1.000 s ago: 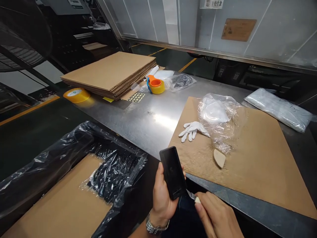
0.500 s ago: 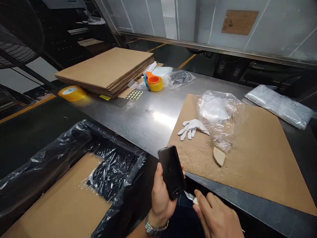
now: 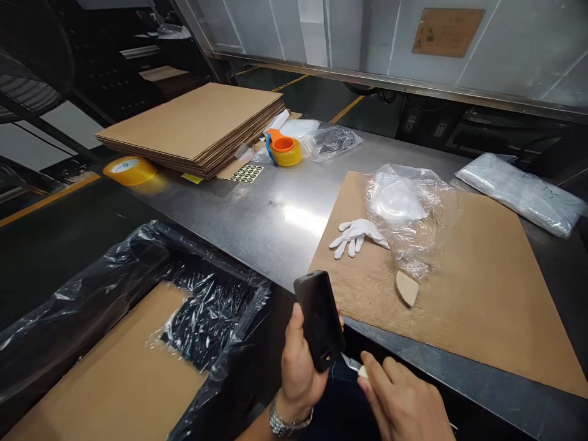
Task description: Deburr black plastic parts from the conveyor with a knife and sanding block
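Note:
My left hand (image 3: 297,364) grips a black rectangular case (image 3: 318,318), held upright in front of the table edge; a metal watch sits on that wrist. My right hand (image 3: 402,401) pinches a small blade (image 3: 353,364) with a pale handle, its tip touching the lower right corner of the black case. Both hands are below the near edge of the steel table (image 3: 257,214).
A cardboard sheet (image 3: 482,288) on the table carries a white glove (image 3: 356,236), crumpled clear plastic (image 3: 408,211) and a tan wedge (image 3: 407,288). Farther back lie a stack of cardboard (image 3: 193,125), tape rolls (image 3: 285,151) and plastic bags (image 3: 523,193). A black-lined box (image 3: 133,331) stands at the left.
The view has shifted slightly. My right hand has crept a little closer to the case; the blade stays at its lower corner.

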Tool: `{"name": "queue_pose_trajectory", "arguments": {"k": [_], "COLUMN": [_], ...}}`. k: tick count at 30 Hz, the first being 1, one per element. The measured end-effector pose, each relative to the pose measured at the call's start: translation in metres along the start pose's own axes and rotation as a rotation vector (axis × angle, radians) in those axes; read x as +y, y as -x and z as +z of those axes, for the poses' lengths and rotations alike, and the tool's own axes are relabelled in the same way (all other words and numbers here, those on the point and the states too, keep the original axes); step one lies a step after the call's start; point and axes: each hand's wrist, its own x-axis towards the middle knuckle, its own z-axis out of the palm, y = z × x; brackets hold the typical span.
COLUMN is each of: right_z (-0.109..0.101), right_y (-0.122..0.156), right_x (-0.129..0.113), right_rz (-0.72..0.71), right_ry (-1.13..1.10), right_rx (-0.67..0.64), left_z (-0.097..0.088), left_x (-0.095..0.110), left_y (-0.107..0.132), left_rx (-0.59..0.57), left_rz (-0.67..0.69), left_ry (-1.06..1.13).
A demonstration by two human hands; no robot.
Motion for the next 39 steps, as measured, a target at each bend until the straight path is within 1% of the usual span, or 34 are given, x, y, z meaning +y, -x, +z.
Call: {"name": "queue_pose_trajectory", "arguments": {"k": [2, 6, 9, 13, 15, 17, 19, 21, 23, 29, 39], "right_z": [0.000, 0.004, 0.007, 0.004, 0.001, -0.001, -0.003, -0.004, -0.004, -0.003, 0.000], "right_y": [0.000, 0.003, 0.006, 0.004, 0.002, -0.001, -0.004, -0.006, -0.006, -0.006, -0.004], "right_x": [0.000, 0.003, 0.002, 0.001, 0.002, 0.003, 0.004, 0.004, 0.004, 0.003, 0.005], "right_rz": [0.001, -0.020, -0.005, 0.006, -0.030, -0.046, -0.007, 0.046, 0.062, 0.032, 0.006], "right_ry": [0.024, 0.055, 0.102, 0.158, 0.112, 0.020, -0.067, -0.105, -0.107, -0.070, -0.004], "right_rx": [0.017, -0.029, -0.044, -0.058, -0.031, 0.008, 0.021, 0.002, -0.030, -0.078, -0.100], "left_z": [0.000, 0.001, 0.001, 0.000, -0.001, -0.001, -0.001, 0.000, 0.001, 0.001, 0.000], "left_x": [0.000, -0.001, -0.001, -0.001, 0.000, 0.001, 0.001, 0.001, 0.001, 0.002, 0.000], "left_y": [0.001, 0.001, -0.001, -0.003, -0.004, -0.006, -0.007, -0.008, -0.009, -0.006, -0.006], "left_rx": [0.012, 0.034, 0.032, 0.031, 0.039, 0.052, 0.063, 0.058, 0.046, 0.050, 0.020], "left_rz": [-0.007, -0.001, 0.025, 0.026, 0.010, -0.010, -0.033, -0.054, -0.073, -0.092, -0.035], "left_ry": [0.001, -0.010, -0.038, -0.090, -0.115, -0.126, -0.125, -0.123, -0.129, -0.189, -0.281]}}
